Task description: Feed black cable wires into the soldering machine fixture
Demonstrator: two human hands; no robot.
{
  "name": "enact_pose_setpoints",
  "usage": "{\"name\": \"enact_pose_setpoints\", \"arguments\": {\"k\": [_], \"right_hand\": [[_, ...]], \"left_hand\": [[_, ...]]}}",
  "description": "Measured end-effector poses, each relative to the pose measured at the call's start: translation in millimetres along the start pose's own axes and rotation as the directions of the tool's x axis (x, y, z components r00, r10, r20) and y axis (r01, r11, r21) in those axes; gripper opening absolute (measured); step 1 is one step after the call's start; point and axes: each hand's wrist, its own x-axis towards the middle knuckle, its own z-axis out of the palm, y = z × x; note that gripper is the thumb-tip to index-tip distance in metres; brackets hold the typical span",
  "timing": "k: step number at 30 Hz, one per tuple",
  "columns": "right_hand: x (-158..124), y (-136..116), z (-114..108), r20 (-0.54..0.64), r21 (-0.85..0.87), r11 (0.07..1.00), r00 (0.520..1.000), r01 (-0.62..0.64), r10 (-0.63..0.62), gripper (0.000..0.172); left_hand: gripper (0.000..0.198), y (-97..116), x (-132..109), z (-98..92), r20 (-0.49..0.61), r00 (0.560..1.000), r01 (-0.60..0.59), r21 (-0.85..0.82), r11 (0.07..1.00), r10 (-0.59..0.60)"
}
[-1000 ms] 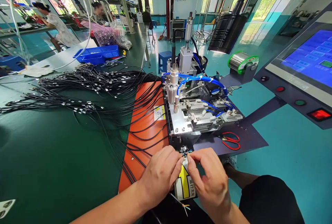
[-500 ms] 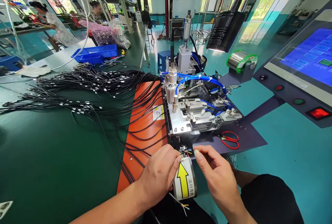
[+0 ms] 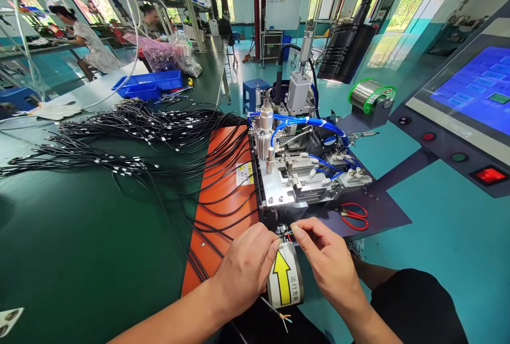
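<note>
My left hand (image 3: 245, 269) is curled at the front edge of the soldering fixture (image 3: 297, 176), its fingertips pressed on a black cable end (image 3: 281, 228) with coloured wires. My right hand (image 3: 324, 264) reaches in from the right, thumb and forefinger pinched at the same coloured wire tips (image 3: 287, 234). Just below both hands sits a rounded cover with a yellow arrow label (image 3: 283, 279). Another stripped cable end (image 3: 283, 318) hangs beneath it.
A large bundle of black cables (image 3: 131, 136) spreads over the green bench and the orange mat (image 3: 223, 184). Red scissors (image 3: 354, 215) lie right of the fixture. A solder spool (image 3: 372, 95), a touch screen (image 3: 474, 86) with buttons, a blue bin (image 3: 149, 83) and seated people stand further off.
My right hand lifted off the arrow label, drew back, then returned its fingertips to the wire tips. The machine's upper head shifted right. My left hand stayed put.
</note>
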Motion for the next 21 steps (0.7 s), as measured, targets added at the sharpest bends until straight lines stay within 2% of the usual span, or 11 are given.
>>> {"name": "enact_pose_setpoints", "arguments": {"k": [7,14,21], "right_hand": [[2,0,-1,0.025,-0.087,0.996,0.999,0.027,-0.025,0.028],[7,5,3,0.012,-0.097,0.995,1.000,-0.025,0.027,0.034],[12,16,8,-0.018,-0.116,0.992,0.999,-0.042,0.040,0.037]], "left_hand": [[0.022,-1,0,0.6,0.004,1.000,-0.002,0.009,1.000,0.002],[0.018,-4,0,-3.0,0.013,1.000,0.020,-0.003,1.000,-0.020],[0.032,-6,3,-11.9,0.060,0.997,0.058,-0.076,0.995,-0.053]]}}
